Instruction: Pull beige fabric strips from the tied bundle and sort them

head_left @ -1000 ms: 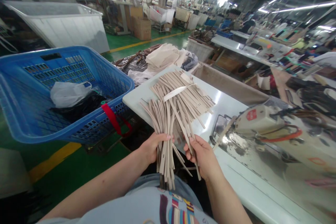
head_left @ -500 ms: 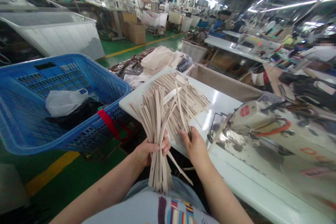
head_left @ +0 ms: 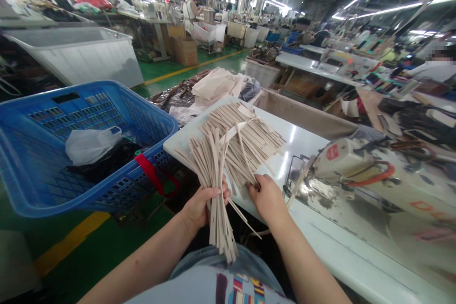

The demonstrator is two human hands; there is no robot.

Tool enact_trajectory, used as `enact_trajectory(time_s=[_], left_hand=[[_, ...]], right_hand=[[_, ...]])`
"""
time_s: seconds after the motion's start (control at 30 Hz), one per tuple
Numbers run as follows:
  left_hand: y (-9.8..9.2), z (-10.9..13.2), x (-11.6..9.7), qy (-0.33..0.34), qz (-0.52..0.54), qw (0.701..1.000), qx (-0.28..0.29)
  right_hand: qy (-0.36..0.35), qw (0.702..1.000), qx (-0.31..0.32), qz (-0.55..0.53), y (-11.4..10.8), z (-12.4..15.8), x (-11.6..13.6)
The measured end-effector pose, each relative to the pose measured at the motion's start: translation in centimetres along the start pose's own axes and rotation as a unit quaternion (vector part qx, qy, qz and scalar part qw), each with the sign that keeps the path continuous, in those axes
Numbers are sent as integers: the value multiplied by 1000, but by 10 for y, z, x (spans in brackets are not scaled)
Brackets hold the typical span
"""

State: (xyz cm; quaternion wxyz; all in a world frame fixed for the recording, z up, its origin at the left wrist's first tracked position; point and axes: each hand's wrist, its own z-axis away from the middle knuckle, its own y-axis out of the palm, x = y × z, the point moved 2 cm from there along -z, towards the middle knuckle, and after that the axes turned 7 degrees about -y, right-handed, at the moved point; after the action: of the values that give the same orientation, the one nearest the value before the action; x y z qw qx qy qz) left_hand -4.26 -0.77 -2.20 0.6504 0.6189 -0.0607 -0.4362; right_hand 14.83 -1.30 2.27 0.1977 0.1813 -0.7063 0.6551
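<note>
My left hand (head_left: 204, 204) is wrapped round a bundle of beige strips (head_left: 213, 161), thumb across the front. The bundle fans out at its upper end, and its lower ends hang over my lap. At the near edge of the white table (head_left: 185, 145), my right hand (head_left: 265, 194) pinches the end of a beige strip (head_left: 244, 152); whether it holds more than one is hidden by the fingers. Beyond both hands a loose pile of similar strips (head_left: 263, 137) covers part of the tabletop.
On the left stands a blue plastic basket (head_left: 99, 199) with white and black bags inside. A sewing machine (head_left: 370, 171) occupies the table's right side. Light cloth pieces (head_left: 217, 84) lie behind the table. A large white bin (head_left: 103, 52) and several people are farther back.
My right hand has lowered slightly towards the table edge, its strip now lying closer to the pile. My left hand still grips the bundle, whose lower ends have swung a little right.
</note>
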Motion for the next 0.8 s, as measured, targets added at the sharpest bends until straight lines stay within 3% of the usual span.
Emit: enact_trajectory(time_s=[0.13, 0.27, 0.4, 0.67, 0.8], left_hand=[[6, -6, 6, 16, -29, 998, -53], [18, -10, 12, 19, -64, 991, -114], [35, -13, 15, 62, -81, 987, -124], [84, -15, 17, 126, -149, 979, -66], [114, -10, 15, 107, -224, 967, -54]], right_hand=[[-16, 995, 11, -96, -9, 8, 5], [-57, 987, 11, -149, -16, 34, 24], [-104, 983, 17, -152, -16, 55, 44], [-150, 981, -83, -89, -30, 79, 58], [-164, 968, -192, -13, -41, 91, 60]])
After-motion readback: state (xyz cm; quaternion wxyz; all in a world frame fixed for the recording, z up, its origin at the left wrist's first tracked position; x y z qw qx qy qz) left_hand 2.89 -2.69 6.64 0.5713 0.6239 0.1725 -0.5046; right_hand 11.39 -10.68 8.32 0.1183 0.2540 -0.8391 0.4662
